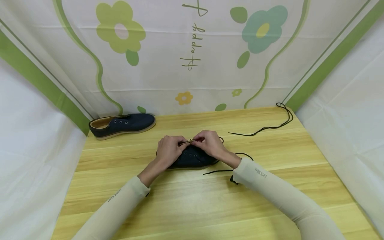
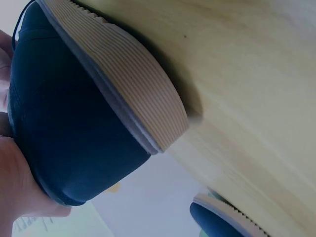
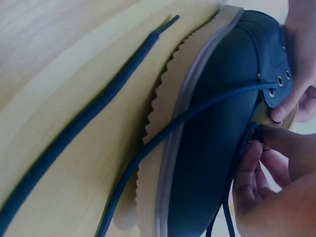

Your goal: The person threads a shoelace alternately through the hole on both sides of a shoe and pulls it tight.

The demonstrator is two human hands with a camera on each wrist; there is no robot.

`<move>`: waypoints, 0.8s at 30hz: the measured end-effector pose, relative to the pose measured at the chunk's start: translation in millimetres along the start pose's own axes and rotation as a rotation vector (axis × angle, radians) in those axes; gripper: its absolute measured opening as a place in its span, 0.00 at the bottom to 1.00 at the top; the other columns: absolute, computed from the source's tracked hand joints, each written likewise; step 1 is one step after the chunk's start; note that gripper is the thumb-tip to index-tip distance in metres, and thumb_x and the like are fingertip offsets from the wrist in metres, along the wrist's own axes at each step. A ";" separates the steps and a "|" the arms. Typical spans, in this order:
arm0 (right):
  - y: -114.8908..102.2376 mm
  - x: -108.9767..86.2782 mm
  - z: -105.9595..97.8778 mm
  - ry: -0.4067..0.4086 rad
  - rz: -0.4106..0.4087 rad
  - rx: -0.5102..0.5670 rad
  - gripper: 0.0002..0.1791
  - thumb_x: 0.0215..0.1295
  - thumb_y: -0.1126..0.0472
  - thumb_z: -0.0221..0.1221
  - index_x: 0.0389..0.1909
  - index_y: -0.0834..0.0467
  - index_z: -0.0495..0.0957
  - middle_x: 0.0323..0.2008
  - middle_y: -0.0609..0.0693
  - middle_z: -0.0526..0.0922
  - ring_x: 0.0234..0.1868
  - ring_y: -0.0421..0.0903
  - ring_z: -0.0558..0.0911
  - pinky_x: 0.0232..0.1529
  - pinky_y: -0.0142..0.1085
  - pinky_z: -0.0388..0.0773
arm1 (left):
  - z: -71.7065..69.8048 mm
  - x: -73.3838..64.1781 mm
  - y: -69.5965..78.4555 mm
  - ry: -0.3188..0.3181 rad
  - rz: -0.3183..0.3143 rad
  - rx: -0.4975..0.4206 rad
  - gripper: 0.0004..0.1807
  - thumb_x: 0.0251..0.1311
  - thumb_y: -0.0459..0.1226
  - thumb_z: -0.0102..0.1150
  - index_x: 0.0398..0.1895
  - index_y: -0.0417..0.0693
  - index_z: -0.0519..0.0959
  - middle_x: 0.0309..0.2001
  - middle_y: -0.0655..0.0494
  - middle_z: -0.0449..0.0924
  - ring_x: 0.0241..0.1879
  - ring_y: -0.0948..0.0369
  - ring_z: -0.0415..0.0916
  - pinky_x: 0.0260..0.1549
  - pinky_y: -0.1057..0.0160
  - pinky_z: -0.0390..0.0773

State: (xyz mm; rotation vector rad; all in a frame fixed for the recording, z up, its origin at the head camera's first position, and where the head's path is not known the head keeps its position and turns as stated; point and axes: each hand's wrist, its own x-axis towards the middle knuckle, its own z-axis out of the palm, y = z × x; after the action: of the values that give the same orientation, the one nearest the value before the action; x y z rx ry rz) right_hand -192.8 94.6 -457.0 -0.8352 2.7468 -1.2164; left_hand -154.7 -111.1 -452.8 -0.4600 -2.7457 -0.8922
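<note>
A navy shoe (image 1: 187,162) with a tan ribbed sole lies on the table in front of me, toe to the right. My left hand (image 1: 169,150) grips its upper by the opening, thumb at the tan-lined far flap. At that flap, the fingertips of my right hand (image 1: 211,144) pinch a dark shoelace (image 3: 244,140); the lace tip is hidden between them. From the front eyelet of the near flap, a lace strand (image 3: 197,106) runs down over the shoe's side. In the left wrist view, the heel (image 2: 84,123) shows beside the left hand (image 2: 17,182).
A second navy shoe (image 1: 132,123), its eyelets unlaced, stands at the back left. A loose dark lace (image 1: 270,127) lies at the back right of the wooden table (image 1: 180,206). Near my right forearm rests a lace end (image 1: 217,171). A flowered cloth (image 1: 162,66) hangs behind.
</note>
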 end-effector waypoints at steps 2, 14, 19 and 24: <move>0.8 0.6 -1.0 -0.027 0.003 0.018 0.05 0.69 0.62 0.71 0.42 0.58 0.92 0.38 0.51 0.90 0.37 0.44 0.87 0.41 0.39 0.86 | 0.2 -0.6 -0.6 0.013 0.052 0.047 0.02 0.63 0.38 0.77 0.37 0.53 0.94 0.30 0.58 0.91 0.19 0.63 0.79 0.17 0.63 0.73; 0.0 5.4 -13.5 -0.206 0.252 0.254 0.12 0.77 0.64 0.59 0.51 0.59 0.90 0.50 0.53 0.90 0.41 0.49 0.85 0.43 0.44 0.85 | -0.7 -5.3 -3.4 0.015 0.287 0.142 0.05 0.62 0.29 0.75 0.39 0.45 0.92 0.33 0.51 0.92 0.29 0.57 0.89 0.30 0.58 0.87; -2.8 10.4 -16.1 -0.233 0.297 0.283 0.11 0.78 0.59 0.62 0.49 0.59 0.91 0.47 0.52 0.90 0.38 0.47 0.85 0.40 0.42 0.85 | -0.5 -5.2 -4.4 0.000 0.314 0.129 0.05 0.63 0.27 0.72 0.39 0.43 0.92 0.35 0.50 0.92 0.31 0.56 0.89 0.32 0.59 0.88; -4.2 14.6 -16.6 -0.195 0.329 0.328 0.12 0.80 0.61 0.60 0.49 0.64 0.89 0.46 0.54 0.89 0.37 0.47 0.84 0.38 0.37 0.83 | 0.7 -4.6 -5.7 0.009 0.325 0.124 0.06 0.63 0.26 0.72 0.39 0.43 0.91 0.36 0.49 0.92 0.31 0.55 0.89 0.32 0.59 0.88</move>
State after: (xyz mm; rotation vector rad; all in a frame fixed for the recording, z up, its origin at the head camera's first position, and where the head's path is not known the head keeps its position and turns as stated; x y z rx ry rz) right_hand -207.2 96.5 -439.8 -0.4233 2.3230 -1.3754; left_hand -152.6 -116.1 -457.7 -0.8432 -2.5923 -0.6379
